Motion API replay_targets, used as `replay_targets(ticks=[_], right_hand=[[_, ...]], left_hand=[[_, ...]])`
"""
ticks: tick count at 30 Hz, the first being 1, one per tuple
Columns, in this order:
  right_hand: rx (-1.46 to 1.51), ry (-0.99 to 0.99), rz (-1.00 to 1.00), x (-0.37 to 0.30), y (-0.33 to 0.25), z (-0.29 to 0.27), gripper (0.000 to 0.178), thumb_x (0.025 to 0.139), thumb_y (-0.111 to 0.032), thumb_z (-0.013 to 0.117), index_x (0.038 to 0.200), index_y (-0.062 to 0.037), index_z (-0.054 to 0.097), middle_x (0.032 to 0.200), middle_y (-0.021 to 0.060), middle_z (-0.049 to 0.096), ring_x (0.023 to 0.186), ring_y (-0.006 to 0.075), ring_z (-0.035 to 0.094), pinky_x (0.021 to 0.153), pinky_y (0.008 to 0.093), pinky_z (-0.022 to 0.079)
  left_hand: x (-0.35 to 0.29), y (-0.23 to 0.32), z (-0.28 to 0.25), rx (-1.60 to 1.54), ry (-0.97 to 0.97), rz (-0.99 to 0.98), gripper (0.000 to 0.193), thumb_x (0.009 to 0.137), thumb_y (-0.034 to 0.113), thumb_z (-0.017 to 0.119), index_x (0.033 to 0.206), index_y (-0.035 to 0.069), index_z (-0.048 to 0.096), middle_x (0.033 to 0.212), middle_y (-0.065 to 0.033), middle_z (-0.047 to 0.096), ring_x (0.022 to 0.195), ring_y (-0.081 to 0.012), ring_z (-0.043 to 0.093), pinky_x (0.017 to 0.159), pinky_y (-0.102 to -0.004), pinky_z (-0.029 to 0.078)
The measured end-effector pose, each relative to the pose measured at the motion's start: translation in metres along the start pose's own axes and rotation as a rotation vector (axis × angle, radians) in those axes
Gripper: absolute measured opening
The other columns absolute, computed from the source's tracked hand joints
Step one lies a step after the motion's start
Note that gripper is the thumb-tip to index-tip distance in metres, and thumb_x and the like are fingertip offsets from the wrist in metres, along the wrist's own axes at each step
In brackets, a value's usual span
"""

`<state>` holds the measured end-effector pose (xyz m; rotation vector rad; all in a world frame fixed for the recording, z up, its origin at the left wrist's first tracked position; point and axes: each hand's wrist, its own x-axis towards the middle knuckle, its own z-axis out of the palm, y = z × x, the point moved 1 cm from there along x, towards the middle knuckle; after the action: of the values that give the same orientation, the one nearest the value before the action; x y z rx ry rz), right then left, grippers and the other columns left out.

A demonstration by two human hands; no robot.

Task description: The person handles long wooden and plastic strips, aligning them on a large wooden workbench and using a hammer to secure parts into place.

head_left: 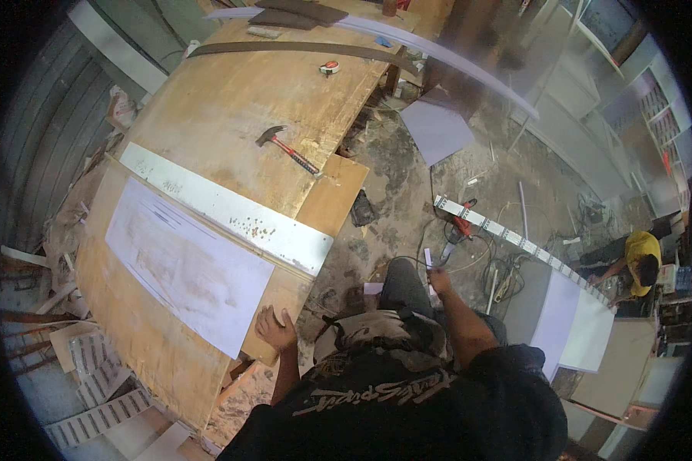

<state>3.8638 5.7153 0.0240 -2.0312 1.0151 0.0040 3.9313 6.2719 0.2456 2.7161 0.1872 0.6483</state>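
My left hand (pixel 275 329) is at the near edge of the wooden worktable (pixel 231 100), fingers apart and holding nothing. Beside it lies a pale lilac sheet (pixel 188 265) with dark streaks. Past the sheet, a long white strip board (pixel 231 211) with spots crosses the table. By my knee, my right hand (pixel 440 283) is closed around a narrow white strip (pixel 428 258), whose end sticks out beyond the fingers. A claw hammer (pixel 288 150) with a red and black handle rests farther up the table.
A tape measure (pixel 329 68) and a long brown strip (pixel 300 48) lie at the table's far end. On the floor to the right are a red power tool (pixel 463 221), cables and a lilac panel (pixel 437 131). A person in yellow (pixel 641 261) works at the far right beside stacked panels (pixel 588 326).
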Motion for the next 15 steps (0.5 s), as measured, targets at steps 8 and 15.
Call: replay_targets(ticks=[8, 15], right_hand=[[0.054, -0.456, 0.058, 0.126, -0.245, 0.044, 0.033, 0.095, -0.029, 0.054, 0.106, 0.0000, 0.064, 0.091, 0.0116, 0.064, 0.078, 0.0232, 0.061, 0.072, 0.0395, 0.050], [0.040, -0.341, 0.155, 0.315, -0.392, 0.054, 0.043, 0.095, -0.032, 0.058, 0.120, 0.0027, 0.056, 0.105, 0.0169, 0.061, 0.091, 0.0243, 0.058, 0.080, 0.0448, 0.048]], left_hand=[[0.004, -0.010, 0.004, 0.135, 0.086, -0.130, 0.024, 0.095, 0.032, 0.059, 0.102, 0.010, 0.066, 0.113, -0.0111, 0.067, 0.112, -0.0305, 0.058, 0.103, -0.0495, 0.032], [-0.007, 0.039, 0.012, 0.361, 0.188, -0.518, 0.020, 0.094, 0.030, 0.058, 0.090, 0.012, 0.067, 0.103, -0.0070, 0.068, 0.107, -0.0261, 0.061, 0.100, -0.0466, 0.030]])
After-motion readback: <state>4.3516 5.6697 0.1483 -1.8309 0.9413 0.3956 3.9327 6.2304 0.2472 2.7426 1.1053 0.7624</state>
